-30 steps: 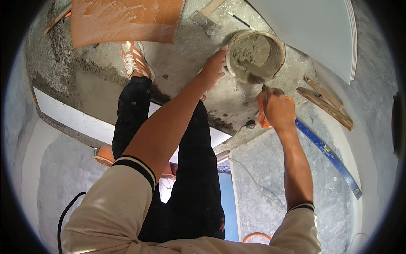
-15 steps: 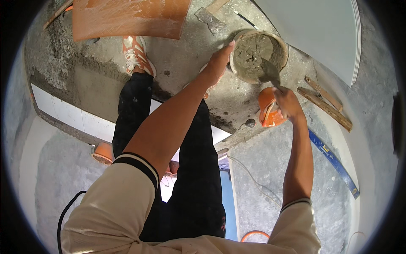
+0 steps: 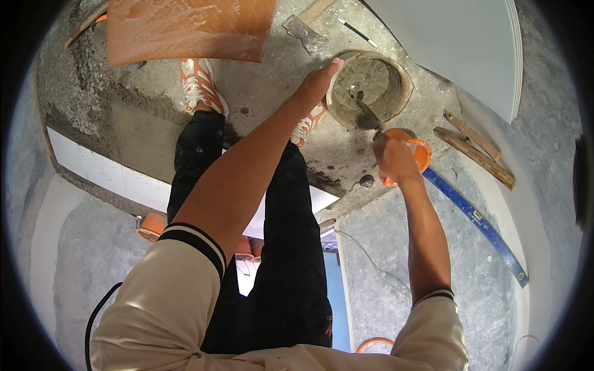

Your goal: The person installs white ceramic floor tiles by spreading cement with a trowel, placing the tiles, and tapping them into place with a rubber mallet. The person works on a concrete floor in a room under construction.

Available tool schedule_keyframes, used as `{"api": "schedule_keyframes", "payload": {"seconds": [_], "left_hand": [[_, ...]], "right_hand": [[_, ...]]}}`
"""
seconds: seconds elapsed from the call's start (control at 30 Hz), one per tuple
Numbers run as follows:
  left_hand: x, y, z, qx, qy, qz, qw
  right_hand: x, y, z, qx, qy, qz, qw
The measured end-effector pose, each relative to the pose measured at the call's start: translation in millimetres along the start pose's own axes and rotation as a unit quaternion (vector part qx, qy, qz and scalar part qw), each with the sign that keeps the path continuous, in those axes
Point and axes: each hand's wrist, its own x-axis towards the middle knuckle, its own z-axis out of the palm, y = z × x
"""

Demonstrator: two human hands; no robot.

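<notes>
A round bucket (image 3: 406, 85) of wet grey mortar (image 3: 376, 81) stands on the rough floor ahead of me, slightly right. My left hand (image 3: 317, 86) is closed on its left rim, the thumb lying over the edge. In my right hand (image 3: 396, 158), fingers wrapped round the handle, is a trowel (image 3: 369, 119). Its blade dips into the mortar at the near side of the bucket, and the tip is partly covered. Below that hand sits an orange pail (image 3: 422, 153), partly hidden by my wrist.
A hammer (image 3: 304, 32) and a black-and-white marker (image 3: 357, 33) lie beyond the bucket. White panels (image 3: 470, 49) lean at the right, near wooden pieces (image 3: 473, 154) and a blue spirit level (image 3: 479, 219). A large orange-brown tile (image 3: 192, 31) lies at the far left, past my shoes.
The bucket has shifted left and a little nearer under my left hand. My right hand has moved left with the trowel, whose blade now sits closer to the bucket's near wall.
</notes>
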Motion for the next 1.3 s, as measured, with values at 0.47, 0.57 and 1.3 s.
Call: {"api": "schedule_keyframes", "payload": {"seconds": [0.47,0.57,1.3], "left_hand": [[16,-11,1,0.016,-0.041,0.060,0.997],[29,-21,-10,0.019,-0.054,0.036,0.998],[42,-34,-19,0.075,-0.022,0.045,0.996]], "right_hand": [[31,-2,-16,0.167,-0.058,0.108,0.978],[53,-7,6,0.041,-0.046,0.090,0.994],[16,-51,-43,-0.114,0.020,0.009,0.993]]}}
